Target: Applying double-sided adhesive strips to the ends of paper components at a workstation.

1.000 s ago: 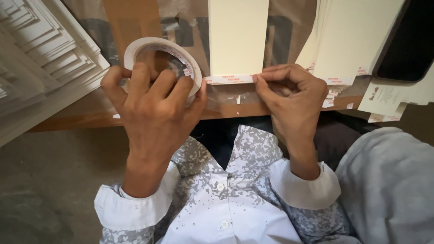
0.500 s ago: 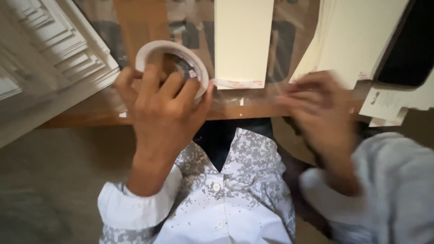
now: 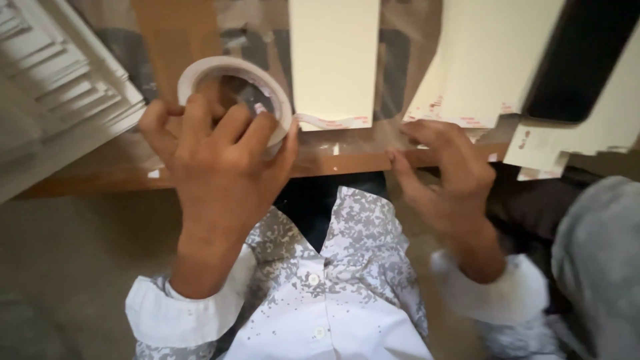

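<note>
My left hand (image 3: 217, 160) grips a white roll of double-sided tape (image 3: 235, 77) at the table's front edge, fingers curled over its rim. A strip of tape runs from the roll along the bottom edge of a cream card strip (image 3: 333, 60) lying on the glass-topped table (image 3: 87, 177). My right hand (image 3: 443, 177) rests with spread fingers on the table edge, just below a stack of cream cards (image 3: 487, 60), holding nothing that I can see.
A stack of white folded cards (image 3: 47, 100) fills the left side. A dark phone (image 3: 580, 60) lies on more cream cards at the far right. A grey sleeve (image 3: 600, 260) of another person is at the lower right.
My right hand has left the taped bottom edge of the card strip and moved right and down to the table edge. The left hand still holds the roll.
</note>
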